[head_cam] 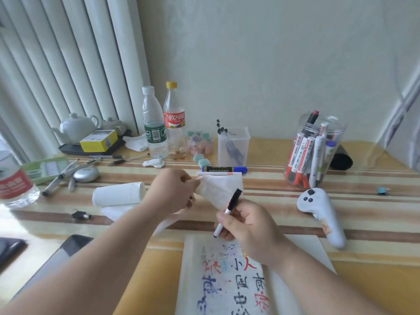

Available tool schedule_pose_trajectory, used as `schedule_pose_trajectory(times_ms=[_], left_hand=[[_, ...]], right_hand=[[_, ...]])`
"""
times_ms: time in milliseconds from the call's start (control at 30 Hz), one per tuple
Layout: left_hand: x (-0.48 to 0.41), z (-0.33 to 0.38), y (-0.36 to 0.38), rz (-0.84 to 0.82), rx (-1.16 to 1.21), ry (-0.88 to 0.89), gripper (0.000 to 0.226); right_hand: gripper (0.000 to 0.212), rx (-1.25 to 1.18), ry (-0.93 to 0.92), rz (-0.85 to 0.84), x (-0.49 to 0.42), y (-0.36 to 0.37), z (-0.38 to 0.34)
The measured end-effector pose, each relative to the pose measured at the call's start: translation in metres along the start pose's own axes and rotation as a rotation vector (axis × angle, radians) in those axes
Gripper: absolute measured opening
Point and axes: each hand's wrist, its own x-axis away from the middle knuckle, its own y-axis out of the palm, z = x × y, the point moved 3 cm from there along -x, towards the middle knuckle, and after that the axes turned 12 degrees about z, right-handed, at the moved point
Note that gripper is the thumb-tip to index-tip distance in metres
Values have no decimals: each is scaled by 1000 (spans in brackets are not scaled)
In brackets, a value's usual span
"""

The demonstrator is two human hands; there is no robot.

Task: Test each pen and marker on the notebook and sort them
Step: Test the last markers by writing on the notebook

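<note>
- The right hand (252, 226) was closed around a black-and-white marker (232, 202) in a writing grip. The tip pointed down just above the top edge of the notebook (227, 287), probably ready for a test stroke.
- The notebook lay flat on the desk (363, 280) right in front of the person. Its page was already crowded with red, blue and black scribbles, so several pens seemed to have been tried.
- The left hand (172, 192) pinched a corner of a white tissue (218, 189) beyond the notebook, perhaps to wipe a tip or the page.
- A blue marker (223, 169) and a thin white pen (218, 173) lay side by side just behind the tissue, likely a sorted group.
- A clear jar (316, 153) of markers stood well to the right, out of either hand's grasp.
</note>
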Motion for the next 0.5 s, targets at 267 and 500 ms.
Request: schedule_pose_trajectory(times_ms=[267,500], left_hand=[[-69,32,-20,90,431,-59,50],[-101,16,32,-228,-102,52,63]], right_hand=[[17,-28,58,-57,-1,1,1],[19,3,51,-73,-6,1,-1]])
